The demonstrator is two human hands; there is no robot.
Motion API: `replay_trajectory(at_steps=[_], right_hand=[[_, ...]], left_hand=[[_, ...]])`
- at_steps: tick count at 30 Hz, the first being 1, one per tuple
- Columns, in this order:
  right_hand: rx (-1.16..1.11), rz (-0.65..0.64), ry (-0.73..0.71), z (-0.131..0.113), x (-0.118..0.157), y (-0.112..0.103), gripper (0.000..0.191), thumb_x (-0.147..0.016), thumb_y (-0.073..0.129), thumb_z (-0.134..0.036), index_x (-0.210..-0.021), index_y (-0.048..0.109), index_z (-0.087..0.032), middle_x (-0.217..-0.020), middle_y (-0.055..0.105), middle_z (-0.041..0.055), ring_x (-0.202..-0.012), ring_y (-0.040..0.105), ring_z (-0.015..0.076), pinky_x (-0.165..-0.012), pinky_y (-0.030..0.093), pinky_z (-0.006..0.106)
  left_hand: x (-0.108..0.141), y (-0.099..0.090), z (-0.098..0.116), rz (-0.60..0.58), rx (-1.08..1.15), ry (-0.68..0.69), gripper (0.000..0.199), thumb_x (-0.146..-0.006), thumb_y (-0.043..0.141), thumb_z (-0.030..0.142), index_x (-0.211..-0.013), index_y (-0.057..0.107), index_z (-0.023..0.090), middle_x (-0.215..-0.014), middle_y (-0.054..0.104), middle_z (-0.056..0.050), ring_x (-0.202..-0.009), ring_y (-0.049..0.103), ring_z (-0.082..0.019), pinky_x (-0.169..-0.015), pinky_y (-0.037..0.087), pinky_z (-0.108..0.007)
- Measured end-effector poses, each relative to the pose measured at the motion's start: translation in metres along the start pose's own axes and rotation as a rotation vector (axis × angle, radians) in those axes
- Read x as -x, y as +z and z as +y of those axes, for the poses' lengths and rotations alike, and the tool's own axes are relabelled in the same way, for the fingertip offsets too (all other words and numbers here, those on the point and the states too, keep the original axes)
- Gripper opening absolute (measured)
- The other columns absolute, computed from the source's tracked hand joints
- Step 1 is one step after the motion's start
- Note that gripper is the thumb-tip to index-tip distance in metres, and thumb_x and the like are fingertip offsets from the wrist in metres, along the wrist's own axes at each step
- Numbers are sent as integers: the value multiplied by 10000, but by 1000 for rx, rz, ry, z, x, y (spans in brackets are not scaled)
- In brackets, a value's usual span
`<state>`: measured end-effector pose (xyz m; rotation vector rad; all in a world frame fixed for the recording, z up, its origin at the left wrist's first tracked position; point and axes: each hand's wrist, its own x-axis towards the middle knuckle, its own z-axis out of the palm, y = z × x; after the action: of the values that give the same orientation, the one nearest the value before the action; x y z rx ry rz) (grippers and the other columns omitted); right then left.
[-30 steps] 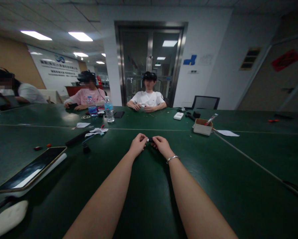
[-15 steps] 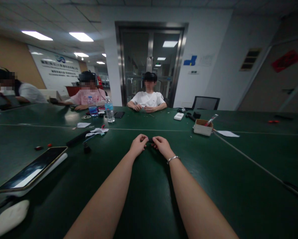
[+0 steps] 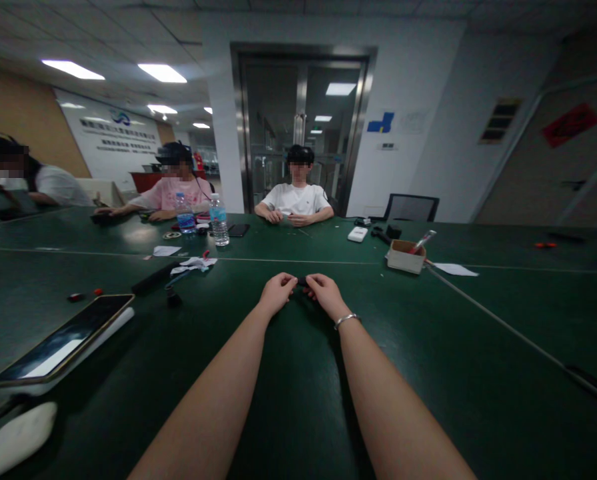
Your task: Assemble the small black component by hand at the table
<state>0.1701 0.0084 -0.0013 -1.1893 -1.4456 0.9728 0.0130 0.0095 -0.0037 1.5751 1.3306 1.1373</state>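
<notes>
Both of my arms reach forward over the green table [image 3: 298, 373]. Between my fingertips is a small black object [image 3: 302, 281], too small and too covered by fingers to name. My right hand [image 3: 322, 293], below a silver bracelet [image 3: 347, 320] on the wrist, pinches it from the right. My left hand [image 3: 279, 293] is closed in a pinch at its left end, thumb against forefinger. The two hands nearly meet, just above the tabletop.
To the left lie a phone [image 3: 68, 340] on a white stand, a white mouse [image 3: 18, 437], a black tube [image 3: 154, 279] and crumpled paper [image 3: 194, 265]. Water bottles [image 3: 219, 223] stand farther back. A small cardboard box [image 3: 406, 259] sits right. Several people are seated around the table.
My hands stay nearly in place; the left fingertips have shifted down slightly at the black object. At the far left, a seated person's hand has lowered to the table.
</notes>
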Motion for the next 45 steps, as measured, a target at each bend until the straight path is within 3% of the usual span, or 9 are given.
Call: replay_trajectory(at_steps=[3,8,14,21,28,36,41,45], right_hand=[[2,-4,-8,1,0,0,205,-814,559,-294,-908,637,-130,-633,639,17,-506,533,89,-466,407,189],[6,-6,-15,1,-1,0,201,-821,552,-298,-901,641,-135,-637,640,17,-515,545,93,-465,414,189],[-1,9,-2,-1,1,-1,194,-829,552,-288,-903,642,-133,-655,644,25,-524,549,93,-472,418,188],[-14,1,-6,3,-3,0,194,-809,572,-299,-885,637,-133,-608,623,6,-498,531,89,-461,417,189],[-12,5,-13,3,-3,0,205,-805,582,-317,-881,644,-137,-627,637,17,-508,541,95,-473,419,197],[-2,11,0,2,-1,0,210,-818,563,-307,-913,640,-136,-642,634,17,-517,541,96,-477,413,197],[4,12,9,-1,0,0,191,-823,554,-278,-903,642,-128,-646,640,25,-516,537,94,-489,418,201],[-12,12,-7,1,-1,0,206,-811,568,-296,-904,644,-129,-626,638,19,-508,535,95,-484,416,200]], left_hand=[[1,0,1,39,14,38,245,-811,573,335,-1006,594,189,-872,600,-40,-636,559,-90,-435,405,-139],[3,0,5,6,49,41,209,-845,521,353,-949,579,181,-721,559,0,-536,507,-64,-407,374,-127],[2,-1,3,-49,64,33,223,-793,598,269,-991,591,165,-765,597,-20,-600,541,-81,-429,384,-134],[4,-1,4,21,39,71,258,-802,590,278,-1049,582,202,-898,591,-37,-625,560,-76,-423,391,-125],[4,-1,6,11,28,58,200,-836,531,352,-969,574,210,-752,572,2,-525,525,-64,-408,390,-140],[3,0,5,-21,36,14,231,-803,576,300,-997,589,175,-800,608,-35,-602,554,-92,-423,395,-150],[2,0,4,6,23,19,224,-807,566,316,-968,625,170,-935,615,-66,-631,567,-91,-433,417,-157],[1,-1,3,6,21,49,245,-816,550,327,-1025,602,210,-844,594,-24,-551,537,-68,-421,410,-153]])
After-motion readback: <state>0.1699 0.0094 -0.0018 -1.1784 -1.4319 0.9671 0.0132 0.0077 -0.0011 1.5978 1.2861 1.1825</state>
